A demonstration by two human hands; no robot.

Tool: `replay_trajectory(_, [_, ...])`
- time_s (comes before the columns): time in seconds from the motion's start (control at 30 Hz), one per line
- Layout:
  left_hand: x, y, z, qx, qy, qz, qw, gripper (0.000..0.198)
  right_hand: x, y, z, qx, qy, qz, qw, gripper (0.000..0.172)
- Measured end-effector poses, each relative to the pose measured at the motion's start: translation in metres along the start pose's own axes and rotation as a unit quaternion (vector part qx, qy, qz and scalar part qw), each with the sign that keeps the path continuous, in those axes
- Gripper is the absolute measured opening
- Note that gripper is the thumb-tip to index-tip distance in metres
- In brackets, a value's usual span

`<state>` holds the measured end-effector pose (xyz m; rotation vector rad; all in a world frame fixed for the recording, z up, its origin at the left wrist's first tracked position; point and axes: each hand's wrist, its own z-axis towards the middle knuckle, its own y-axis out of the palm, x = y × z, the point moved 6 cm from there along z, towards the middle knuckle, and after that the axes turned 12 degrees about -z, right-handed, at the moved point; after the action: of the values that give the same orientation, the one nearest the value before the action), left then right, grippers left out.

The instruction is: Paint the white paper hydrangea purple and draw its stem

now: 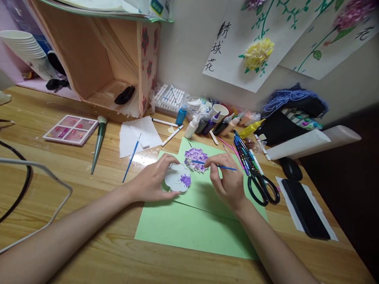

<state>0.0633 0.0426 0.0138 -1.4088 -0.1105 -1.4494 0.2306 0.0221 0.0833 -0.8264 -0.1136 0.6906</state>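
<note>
My left hand point(161, 177) is closed around the edge of a white flower-shaped palette point(173, 178), which has a patch of purple paint point(185, 181) on its right side. Between the fingers of my right hand point(226, 177) is a thin blue paintbrush point(226, 167). Its tip reaches left to a ruffled purple-and-white flower point(196, 154); whether it touches the flower I cannot tell. The flower lies on the upper part of green paper point(189, 232). A fold or sheet edge crosses the paper below both hands.
A second blue paintbrush point(132, 157) lies left of the palette, near white paper point(127, 138). Paint bottles point(192, 127) line the back. Black-handled scissors point(263, 189), a phone point(306, 209) and a mouse point(291, 169) are at right. A makeup brush point(99, 144) and a cable point(63, 185) lie left.
</note>
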Motion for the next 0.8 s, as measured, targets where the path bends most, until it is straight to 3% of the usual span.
replay_trajectory(0.27, [0.001, -0.0006, -0.0006, 0.007, -0.008, -0.001, 1.0, 0.067, 0.0028, -0.0011, -0.0002, -0.004, 0.027, 0.007, 1.0, 0.018])
replay_trajectory(0.8, [0.0012, 0.0001, -0.0003, 0.002, -0.006, 0.005, 1.0, 0.066, 0.0024, 0.0031, -0.0016, -0.021, 0.017, -0.008, 1.0, 0.017])
